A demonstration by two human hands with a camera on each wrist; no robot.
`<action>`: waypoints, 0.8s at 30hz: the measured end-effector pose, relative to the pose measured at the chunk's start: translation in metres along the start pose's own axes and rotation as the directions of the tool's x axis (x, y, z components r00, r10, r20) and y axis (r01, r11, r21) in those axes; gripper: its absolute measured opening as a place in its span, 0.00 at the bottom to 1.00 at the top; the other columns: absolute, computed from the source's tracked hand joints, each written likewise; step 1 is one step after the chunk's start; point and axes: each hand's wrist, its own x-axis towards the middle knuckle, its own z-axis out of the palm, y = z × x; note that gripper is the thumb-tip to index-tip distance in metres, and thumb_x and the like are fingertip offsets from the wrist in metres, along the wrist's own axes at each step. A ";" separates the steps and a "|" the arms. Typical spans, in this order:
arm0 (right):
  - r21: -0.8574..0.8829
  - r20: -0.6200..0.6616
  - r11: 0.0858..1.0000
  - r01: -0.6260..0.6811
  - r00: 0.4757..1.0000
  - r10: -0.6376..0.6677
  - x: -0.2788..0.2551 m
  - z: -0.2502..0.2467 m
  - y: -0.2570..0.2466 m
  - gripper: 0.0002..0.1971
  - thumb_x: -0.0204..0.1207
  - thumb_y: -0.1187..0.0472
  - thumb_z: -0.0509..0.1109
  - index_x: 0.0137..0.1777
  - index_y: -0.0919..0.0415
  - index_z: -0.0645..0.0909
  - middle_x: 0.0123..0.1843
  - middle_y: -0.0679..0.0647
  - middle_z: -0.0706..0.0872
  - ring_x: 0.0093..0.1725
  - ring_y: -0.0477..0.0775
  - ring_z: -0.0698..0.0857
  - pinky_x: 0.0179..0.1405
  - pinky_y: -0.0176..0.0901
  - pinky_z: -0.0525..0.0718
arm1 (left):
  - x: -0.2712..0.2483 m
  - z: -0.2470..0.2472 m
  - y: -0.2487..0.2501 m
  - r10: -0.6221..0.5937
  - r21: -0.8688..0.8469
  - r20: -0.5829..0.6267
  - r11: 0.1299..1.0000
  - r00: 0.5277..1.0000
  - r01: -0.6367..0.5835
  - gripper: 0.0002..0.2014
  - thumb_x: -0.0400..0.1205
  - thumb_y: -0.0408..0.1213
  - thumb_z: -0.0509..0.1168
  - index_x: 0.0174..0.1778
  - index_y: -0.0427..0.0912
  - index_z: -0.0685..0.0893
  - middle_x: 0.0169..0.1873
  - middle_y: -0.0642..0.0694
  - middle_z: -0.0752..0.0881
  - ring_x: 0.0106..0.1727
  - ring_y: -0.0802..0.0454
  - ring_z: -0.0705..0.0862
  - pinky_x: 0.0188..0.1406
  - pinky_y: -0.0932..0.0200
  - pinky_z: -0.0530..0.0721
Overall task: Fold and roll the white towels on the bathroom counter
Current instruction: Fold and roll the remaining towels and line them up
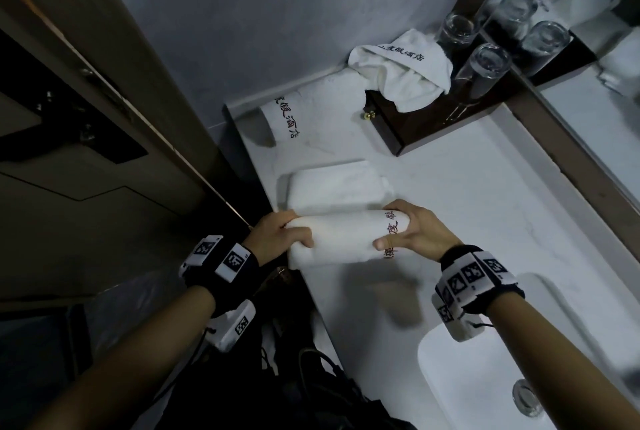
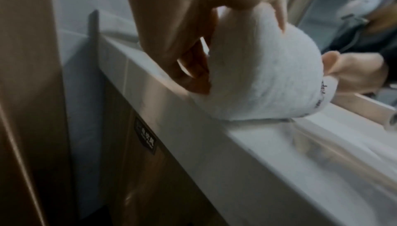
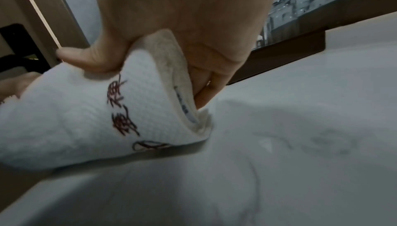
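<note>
- Centrally in the head view, a rolled towel (image 1: 343, 237) is gripped at its ends by the left hand (image 1: 277, 235) and right hand (image 1: 412, 233), fingers curled round it.
- It is held at the counter (image 1: 467, 207) edge.

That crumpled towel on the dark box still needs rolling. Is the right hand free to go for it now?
Probably not yet: the right hand grips one end of the rolled towel. Otherwise nothing blocks the way to the crumpled towel.

A rolled white towel (image 1: 343, 239) with red embroidery lay at the counter's front edge; a second roll (image 1: 332, 187) sat just behind
</note>
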 end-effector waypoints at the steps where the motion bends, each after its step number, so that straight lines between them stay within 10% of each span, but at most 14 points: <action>1: 0.041 -0.028 0.999 -0.021 0.999 0.023 0.002 0.002 0.000 0.22 0.56 0.52 0.85 0.46 0.42 0.77 0.44 0.43 0.85 0.46 0.45 0.84 0.43 0.36 0.78 | 0.000 0.000 -0.001 -0.016 -0.024 -0.009 1.000 1.000 0.016 0.22 0.48 0.52 0.68 0.32 0.41 0.85 0.36 0.47 0.85 0.44 0.48 0.82 0.44 0.57 0.78; 4: 0.141 -0.155 0.986 -0.092 0.981 0.114 0.009 0.012 0.000 0.20 0.62 0.44 0.79 0.50 0.45 0.76 0.46 0.42 0.86 0.49 0.47 0.85 0.48 0.42 0.79 | 0.002 0.000 -0.002 -0.012 0.057 -0.073 0.998 0.997 0.016 0.27 0.62 0.55 0.67 0.54 0.42 0.83 0.53 0.39 0.86 0.58 0.41 0.82 0.59 0.49 0.79; 8: 0.171 -0.238 0.970 -0.170 0.949 0.209 0.016 0.020 0.000 0.25 0.65 0.37 0.73 0.57 0.50 0.75 0.50 0.46 0.85 0.55 0.55 0.83 0.57 0.49 0.78 | -0.003 0.008 0.005 0.182 0.303 -0.193 0.946 0.964 -0.118 0.32 0.73 0.56 0.55 0.64 0.34 0.70 0.55 0.32 0.79 0.55 0.38 0.80 0.55 0.49 0.77; 12: 0.146 -0.258 0.956 -0.254 0.923 0.284 0.023 0.018 -0.003 0.41 0.66 0.32 0.69 0.70 0.59 0.66 0.55 0.56 0.80 0.61 0.61 0.79 0.57 0.50 0.74 | 0.000 0.026 0.025 0.526 0.577 -0.415 0.783 0.742 -0.232 0.11 0.78 0.33 0.62 0.55 0.35 0.81 0.48 0.37 0.81 0.47 0.40 0.82 0.54 0.47 0.84; 15: 0.170 -0.271 0.948 -0.271 0.912 0.309 0.025 0.018 -0.008 0.43 0.66 0.30 0.66 0.72 0.61 0.65 0.59 0.60 0.81 0.60 0.62 0.79 0.52 0.46 0.72 | -0.003 0.033 0.027 0.625 0.711 -0.228 0.631 0.747 -0.310 0.06 0.74 0.30 0.69 0.45 0.42 0.85 0.38 0.45 0.85 0.41 0.45 0.85 0.53 0.51 0.74; 17: 0.158 -0.309 0.947 -0.280 0.897 0.317 0.025 0.021 -0.012 0.44 0.67 0.30 0.65 0.74 0.62 0.66 0.60 0.63 0.82 0.64 0.65 0.79 0.52 0.46 0.71 | -0.005 0.033 0.014 0.727 0.872 -0.043 0.363 0.685 -0.330 0.12 0.67 0.28 0.68 0.45 0.41 0.87 0.38 0.44 0.87 0.38 0.46 0.87 0.52 0.53 0.70; 21: -0.226 -0.609 0.946 -0.232 0.792 0.049 0.021 0.030 -0.019 0.37 0.70 0.34 0.63 0.66 0.67 0.73 0.57 0.64 0.81 0.61 0.65 0.78 0.62 0.54 0.67 | -0.011 0.026 0.008 0.707 0.888 0.071 0.277 0.704 -0.368 0.24 0.68 0.46 0.64 0.57 0.38 0.85 0.49 0.41 0.88 0.52 0.45 0.87 0.61 0.48 0.76; 24: -0.499 -0.560 0.865 0.053 0.742 -0.369 0.018 0.028 -0.024 0.23 0.78 0.53 0.67 0.67 0.68 0.75 0.63 0.66 0.78 0.63 0.66 0.77 0.65 0.52 0.67 | -0.013 0.024 0.009 0.642 0.902 0.131 0.240 0.756 -0.359 0.38 0.56 0.49 0.75 0.63 0.37 0.81 0.55 0.40 0.87 0.58 0.45 0.86 0.63 0.45 0.82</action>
